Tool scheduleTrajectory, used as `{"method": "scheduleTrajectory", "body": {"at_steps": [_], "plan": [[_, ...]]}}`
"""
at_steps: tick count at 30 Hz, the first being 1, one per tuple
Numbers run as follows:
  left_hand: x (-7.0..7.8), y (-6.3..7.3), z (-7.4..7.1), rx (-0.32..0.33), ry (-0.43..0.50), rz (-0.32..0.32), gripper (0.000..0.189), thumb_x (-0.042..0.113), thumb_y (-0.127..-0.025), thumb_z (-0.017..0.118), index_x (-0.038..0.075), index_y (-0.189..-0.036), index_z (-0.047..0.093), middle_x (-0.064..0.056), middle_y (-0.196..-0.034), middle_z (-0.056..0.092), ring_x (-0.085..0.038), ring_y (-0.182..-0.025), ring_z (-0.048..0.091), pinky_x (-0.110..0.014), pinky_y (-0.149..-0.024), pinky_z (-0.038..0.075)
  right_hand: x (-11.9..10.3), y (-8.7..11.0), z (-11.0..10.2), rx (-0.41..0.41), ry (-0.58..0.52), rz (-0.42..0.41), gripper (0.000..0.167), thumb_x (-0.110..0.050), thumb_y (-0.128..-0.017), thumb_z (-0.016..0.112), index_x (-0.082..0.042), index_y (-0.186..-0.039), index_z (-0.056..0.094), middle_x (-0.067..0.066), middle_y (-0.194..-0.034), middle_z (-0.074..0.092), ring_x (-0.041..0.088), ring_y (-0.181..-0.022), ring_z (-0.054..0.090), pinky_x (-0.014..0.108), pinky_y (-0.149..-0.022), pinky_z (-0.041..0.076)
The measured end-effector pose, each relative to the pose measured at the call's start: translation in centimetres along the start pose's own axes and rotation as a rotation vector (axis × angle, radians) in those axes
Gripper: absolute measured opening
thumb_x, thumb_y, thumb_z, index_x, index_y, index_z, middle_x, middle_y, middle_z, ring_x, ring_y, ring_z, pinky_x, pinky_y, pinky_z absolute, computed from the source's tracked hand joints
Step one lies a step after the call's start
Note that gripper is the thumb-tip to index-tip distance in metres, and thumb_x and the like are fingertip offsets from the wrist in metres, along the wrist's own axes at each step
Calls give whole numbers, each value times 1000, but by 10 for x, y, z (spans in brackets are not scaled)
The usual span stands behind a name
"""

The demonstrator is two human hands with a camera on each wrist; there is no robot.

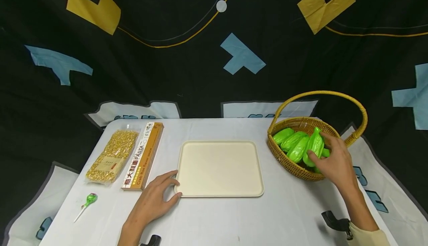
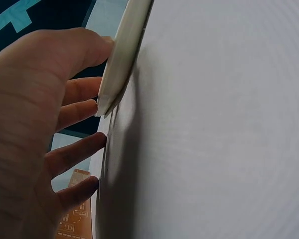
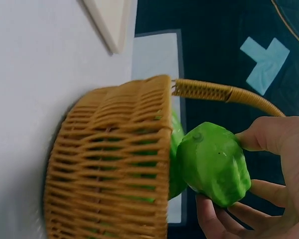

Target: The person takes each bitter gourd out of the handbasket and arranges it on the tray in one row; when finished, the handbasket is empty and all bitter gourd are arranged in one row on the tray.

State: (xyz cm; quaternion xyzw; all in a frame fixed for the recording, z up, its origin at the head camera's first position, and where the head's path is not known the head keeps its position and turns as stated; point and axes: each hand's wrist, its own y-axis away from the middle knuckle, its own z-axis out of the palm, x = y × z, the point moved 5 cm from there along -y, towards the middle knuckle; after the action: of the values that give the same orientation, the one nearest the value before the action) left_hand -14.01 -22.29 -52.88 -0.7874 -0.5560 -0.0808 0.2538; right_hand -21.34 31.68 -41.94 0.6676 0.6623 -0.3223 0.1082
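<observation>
My right hand [image 1: 334,160] has a ribbed green fruit [image 1: 313,149], which looks like a star fruit, clamped between thumb and fingertips, thumb on its left side and fingers round its far right side. It stands proud of the wicker basket [image 1: 282,161], above the rim, overlapping the fruits behind it. Its long axis points away from me, narrow tip at the far end and leaning a little to the right. I cannot tell whether it has full clearance from its neighbours.

The relation that I judge matters is this: the cream tray [image 1: 219,168] lies to the left of my right-hand grip and a little nearer to me, with the basket's left wall between. The tray's long axis runs left to right, roughly across the fruit's. My right hand is the nearer to the basket by far; my left hand [image 1: 153,201] is at the tray's near left corner, thumb and fingers apart, with the thumb and 2 fingertips touching its edge.

Counting: 1 tray, 1 basket with 1 arched handle [image 1: 321,92], and at least 5 green fruits including the clamped piece; overlap hides the exact total. Left of the tray I have 1 crab roe flavor pasta box [image 1: 143,157], 1 clear bag of what looks like yellow corn [image 1: 117,147], and 1 green-wrapped lollipop [image 1: 90,198], all on 1 white-covered table [image 1: 217,220].
</observation>
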Motion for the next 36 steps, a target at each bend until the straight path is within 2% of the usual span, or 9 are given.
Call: {"method": "scheduleTrajectory", "body": {"at_steps": [4, 6, 8, 11, 13, 24, 27, 31, 36], "plan": [[1, 0, 1, 7, 0, 10, 29, 32, -86, 91, 21, -106, 75, -3, -150, 65, -32, -134, 64, -52, -113, 54, -9, 3, 0, 14, -12, -14, 79, -20, -91, 84, 5, -156, 46, 36, -146, 48, 59, -121, 59, 73, -91, 54], [1, -1, 1, 9, 0, 13, 29, 33, -86, 91, 22, -107, 75, -2, -150, 65, -31, -134, 64, -51, -113, 54, -14, 5, 0, 21, -25, -33, 78, -19, -91, 85, 4, -155, 47, 35, -144, 49, 58, -119, 60, 56, -86, 62], [1, -1, 1, 9, 2, 13, 29, 34, -87, 91, 22, -107, 75, -2, -151, 65, -31, -135, 64, -51, -113, 54, -19, 5, 1, 30, -45, -58, 78, -18, -90, 86, 4, -155, 49, 34, -143, 50, 57, -117, 62, 30, -77, 64], [2, -1, 1, 6, 0, 9, 29, 35, -87, 91, 22, -108, 75, -1, -151, 64, -30, -135, 64, -51, -113, 54, -27, 6, 5, 38, -70, -83, 78, -16, -88, 87, 4, -154, 50, 32, -141, 50, 57, -115, 63, 2, -66, 48], [2, -1, 1, 5, -3, 9, 29, 35, -87, 91, 22, -107, 75, -1, -151, 64, -30, -135, 64, -50, -113, 54, -32, 7, 9, 46, -80, -97, 78, -15, -87, 88, 4, -153, 51, 32, -141, 51, 56, -115, 64, -3, -66, 42], [2, -2, -2, -6, -3, 0, 28, 33, -85, 92, 23, -106, 76, 1, -150, 65, -28, -134, 64, -48, -113, 54, -61, 11, 38, 43, -160, -159, 75, -7, -84, 89, 2, -150, 55, 26, -141, 56, 48, -114, 68, 1, -73, 50], [1, -1, -2, -5, -3, -1, 28, 33, -85, 92, 23, -106, 76, 1, -150, 65, -28, -134, 64, -48, -113, 54, -69, 10, 47, 40, -156, -195, 74, -7, -83, 89, 1, -149, 56, 26, -141, 56, 46, -113, 69, 16, -74, 61], [0, 0, -2, -1, -1, -2, 28, 33, -85, 92, 23, -106, 75, 1, -150, 65, -28, -134, 64, -47, -114, 54, -81, 11, 64, 27, -147, -253, 74, -9, -83, 90, 1, -148, 57, 26, -142, 56, 45, -114, 68, 48, -80, 67], [-1, 0, -1, -13, 3, -15, 28, 34, -86, 92, 24, -107, 76, 2, -151, 65, -27, -135, 64, -47, -114, 54, -94, 11, 85, -21, -178, -279, 75, -11, -85, 89, 0, -150, 56, 25, -146, 56, 42, -117, 65, 54, -83, 63]]}}
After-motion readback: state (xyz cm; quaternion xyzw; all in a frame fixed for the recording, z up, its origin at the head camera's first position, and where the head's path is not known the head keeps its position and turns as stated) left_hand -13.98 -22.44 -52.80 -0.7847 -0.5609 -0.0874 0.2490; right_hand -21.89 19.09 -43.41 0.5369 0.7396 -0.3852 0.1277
